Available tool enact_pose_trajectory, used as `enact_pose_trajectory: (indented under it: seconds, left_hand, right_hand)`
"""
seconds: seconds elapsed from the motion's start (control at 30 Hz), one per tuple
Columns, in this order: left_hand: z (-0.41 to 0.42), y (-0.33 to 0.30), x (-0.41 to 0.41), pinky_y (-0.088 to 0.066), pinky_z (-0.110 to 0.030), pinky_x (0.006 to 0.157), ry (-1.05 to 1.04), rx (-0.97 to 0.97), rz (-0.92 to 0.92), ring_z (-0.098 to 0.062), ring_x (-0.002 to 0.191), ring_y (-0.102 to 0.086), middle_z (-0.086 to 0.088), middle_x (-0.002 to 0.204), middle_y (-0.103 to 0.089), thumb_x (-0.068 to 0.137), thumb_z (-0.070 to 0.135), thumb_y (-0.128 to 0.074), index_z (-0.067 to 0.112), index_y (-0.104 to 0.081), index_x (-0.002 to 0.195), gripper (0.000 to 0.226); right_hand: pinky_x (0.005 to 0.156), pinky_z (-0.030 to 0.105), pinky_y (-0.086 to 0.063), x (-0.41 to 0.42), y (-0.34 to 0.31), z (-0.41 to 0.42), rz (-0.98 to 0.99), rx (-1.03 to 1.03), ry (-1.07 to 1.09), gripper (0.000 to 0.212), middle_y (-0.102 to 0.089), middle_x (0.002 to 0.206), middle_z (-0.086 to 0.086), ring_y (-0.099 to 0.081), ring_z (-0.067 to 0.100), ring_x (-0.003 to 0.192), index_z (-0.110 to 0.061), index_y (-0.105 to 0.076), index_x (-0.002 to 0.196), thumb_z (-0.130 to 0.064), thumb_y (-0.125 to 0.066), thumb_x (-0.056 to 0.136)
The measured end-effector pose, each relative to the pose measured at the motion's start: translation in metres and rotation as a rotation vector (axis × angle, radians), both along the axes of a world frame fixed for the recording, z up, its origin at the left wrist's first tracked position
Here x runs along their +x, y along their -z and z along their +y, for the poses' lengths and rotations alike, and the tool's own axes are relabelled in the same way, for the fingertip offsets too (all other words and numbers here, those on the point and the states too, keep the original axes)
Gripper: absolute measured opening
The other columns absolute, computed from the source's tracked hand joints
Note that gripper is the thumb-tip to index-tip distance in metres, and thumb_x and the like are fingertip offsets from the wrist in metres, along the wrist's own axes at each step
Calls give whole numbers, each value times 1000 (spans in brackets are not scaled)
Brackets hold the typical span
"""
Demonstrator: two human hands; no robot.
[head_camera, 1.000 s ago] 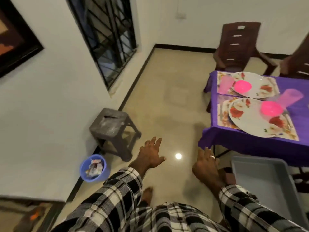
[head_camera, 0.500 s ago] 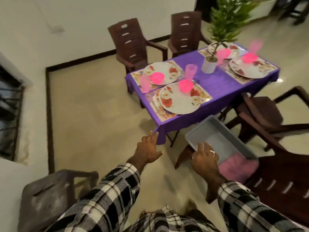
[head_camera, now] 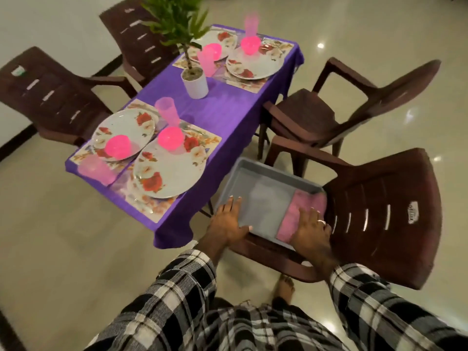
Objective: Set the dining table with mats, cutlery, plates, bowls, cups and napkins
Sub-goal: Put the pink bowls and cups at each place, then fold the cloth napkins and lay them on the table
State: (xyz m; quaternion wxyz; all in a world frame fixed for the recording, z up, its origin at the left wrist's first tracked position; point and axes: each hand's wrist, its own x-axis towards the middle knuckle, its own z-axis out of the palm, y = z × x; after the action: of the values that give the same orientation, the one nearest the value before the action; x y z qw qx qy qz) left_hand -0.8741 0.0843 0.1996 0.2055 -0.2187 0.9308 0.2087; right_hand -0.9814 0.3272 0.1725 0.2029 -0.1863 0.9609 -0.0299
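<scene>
A grey tray [head_camera: 273, 171] rests on the seat of a brown chair [head_camera: 379, 214] beside the table. Folded pink napkins [head_camera: 305, 202] lie in its right end. My right hand [head_camera: 312, 230] lies flat on the napkins with its fingers spread. My left hand [head_camera: 228, 221] rests on the tray's near-left corner, fingers apart. The purple-clothed table [head_camera: 228, 110] carries floral mats, flowered plates [head_camera: 169, 171], pink bowls [head_camera: 170, 138] and pink cups [head_camera: 167, 114] at several places.
A potted plant [head_camera: 195, 83] stands mid-table. Brown plastic chairs surround the table: one to the right [head_camera: 329, 102] and two on the far left side [head_camera: 50, 97]. Glossy tile floor lies to the left of me.
My view has swung from the wall and stool round to the table. Both hands have come forward and down onto the tray, the right one onto the napkins.
</scene>
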Motion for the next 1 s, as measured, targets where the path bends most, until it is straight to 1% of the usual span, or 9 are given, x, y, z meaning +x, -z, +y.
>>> enact_pose_trajectory:
  seconds: [0.3, 0.43, 0.5, 0.6, 0.67, 0.73, 0.8, 0.9, 1.0]
  left_hand:
    - [13, 44, -106, -32, -59, 123, 224, 79, -120, -32, 158, -21, -3, 178, -8, 93, 64, -63, 29, -7, 169, 101]
    - [7, 107, -149, -31, -58, 124, 295, 125, -178, -31, 159, -20, -1, 178, -11, 96, 61, -63, 30, -9, 169, 96]
    - [-1, 146, -166, -33, -56, 123, 295, 138, -207, -34, 156, -26, -6, 175, -20, 97, 55, -64, 27, -14, 169, 92]
    - [-17, 214, -183, -44, -47, 117, 181, 231, -241, -35, 141, -51, -14, 156, -52, 98, 47, -67, 20, -35, 163, 77]
    - [-27, 257, -188, -55, -41, 103, 56, 316, -274, -33, 118, -68, -11, 128, -72, 95, 48, -70, 21, -56, 146, 59]
    - [-33, 307, -186, -62, -46, 86, -83, 391, -262, -36, 97, -75, -9, 99, -78, 80, 60, -71, 27, -68, 117, 49]
    - [-40, 358, -177, -65, -52, 76, -220, 497, -236, -37, 84, -77, -5, 80, -75, 65, 70, -68, 36, -69, 95, 45]
    - [-29, 380, -171, -66, -51, 78, -288, 548, -214, -33, 86, -78, -2, 83, -76, 66, 67, -70, 44, -71, 89, 33]
    - [-10, 365, -172, -65, -47, 84, -243, 522, -223, -31, 90, -78, -2, 95, -79, 75, 56, -64, 33, -72, 97, 33]
  right_hand:
    - [112, 59, -41, -41, 32, 24, -119, -24, 228, 88, -29, 161, 24, -37, 47, 145, -16, -24, 162, -46, -66, 91]
    - [102, 50, -51, -57, 97, 11, -133, 26, 273, 80, -41, 151, 22, -50, 41, 130, -16, -33, 157, -37, -58, 83]
    - [96, 48, -53, -65, 139, 0, -196, 35, 281, 76, -47, 143, 20, -55, 39, 120, -14, -40, 150, -33, -60, 78]
    - [87, 48, -56, -81, 199, -23, -233, 14, 309, 66, -59, 123, 22, -63, 44, 107, -7, -59, 132, -25, -73, 70]
    - [87, 47, -55, -92, 232, -40, -224, -9, 376, 52, -61, 120, 21, -63, 42, 106, -7, -61, 126, -34, -67, 82]
    - [89, 47, -54, -103, 261, -56, -208, -21, 460, 58, -61, 124, 21, -61, 41, 110, -7, -58, 127, -51, -49, 90]
    - [93, 48, -53, -108, 282, -69, -204, -10, 531, 70, -58, 133, 23, -60, 43, 116, -3, -52, 137, -58, -51, 94]
    - [88, 44, -54, -104, 310, -78, -179, 92, 529, 76, -55, 138, 26, -61, 42, 112, 2, -49, 141, -53, -62, 91]
    - [65, 38, -54, -104, 328, -69, -88, 137, 445, 45, -63, 111, 24, -66, 37, 84, 0, -60, 118, -31, -64, 87]
